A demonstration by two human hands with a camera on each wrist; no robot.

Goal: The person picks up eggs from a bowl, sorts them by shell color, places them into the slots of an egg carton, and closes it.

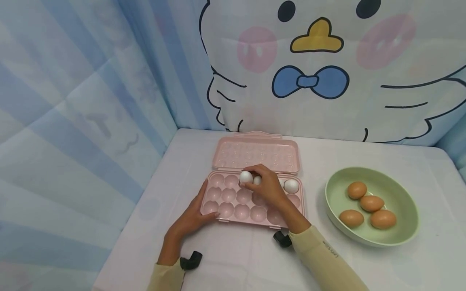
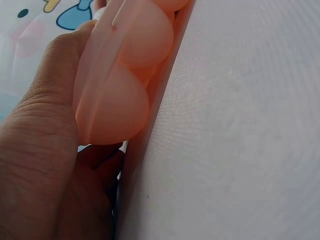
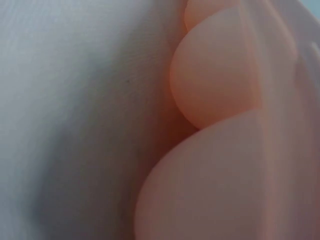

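A pink egg tray (image 1: 233, 211) lies open on the white table, its lid (image 1: 256, 153) folded back. My right hand (image 1: 251, 184) reaches over the tray and pinches a white egg (image 1: 246, 176) at the back row. A second white egg (image 1: 257, 180) shows just behind the fingers, and a third white egg (image 1: 291, 186) sits in the back row at the right. My left hand (image 1: 204, 207) grips the tray's front left corner; in the left wrist view the left hand (image 2: 35, 150) wraps the tray's rim (image 2: 120, 100). The right wrist view shows only the tray's cups (image 3: 215, 90) from the side.
A green bowl (image 1: 387, 182) with several brown eggs (image 1: 371, 203) stands to the right of the tray. A cartoon-print curtain hangs behind the table and along its left side. White cloth (image 1: 233, 254) covers the table in front of the tray.
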